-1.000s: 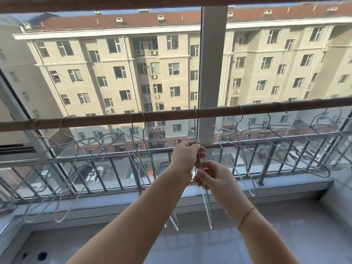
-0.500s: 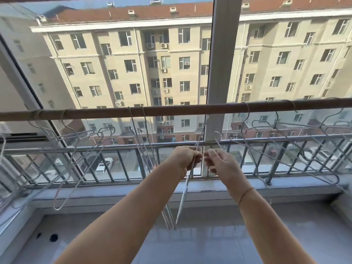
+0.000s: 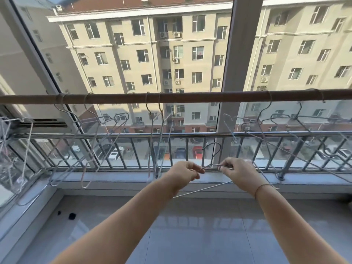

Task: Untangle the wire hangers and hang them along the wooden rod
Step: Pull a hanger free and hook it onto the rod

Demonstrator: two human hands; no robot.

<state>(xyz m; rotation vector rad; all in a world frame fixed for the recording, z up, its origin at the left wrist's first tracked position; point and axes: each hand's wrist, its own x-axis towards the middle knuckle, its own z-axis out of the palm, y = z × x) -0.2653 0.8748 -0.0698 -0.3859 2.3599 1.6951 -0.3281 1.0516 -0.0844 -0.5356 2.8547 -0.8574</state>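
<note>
A brown wooden rod [image 3: 190, 97] runs level across the window. Several thin wire hangers hang from it: a group at the left [image 3: 99, 141], two near the middle [image 3: 158, 130], and a tangled group at the right [image 3: 285, 130]. Below the rod I hold one wire hanger [image 3: 213, 155] free of it, hook pointing up. My left hand [image 3: 183, 173] pinches its left shoulder. My right hand [image 3: 241, 171] grips its right shoulder, and the bottom wire slants down to the left beneath my hands.
A metal railing [image 3: 190, 136] stands behind the hangers, with a grey sill [image 3: 114, 178] below it. A thick window post [image 3: 240, 63] rises just right of centre. More wire hangers [image 3: 11, 149] dangle at the far left. The tiled floor [image 3: 190, 235] lies below.
The hanger was hanging edge-on from the rod between my hands; now it is off the rod, lower, and turned flat with its hook up. My hands have moved apart.
</note>
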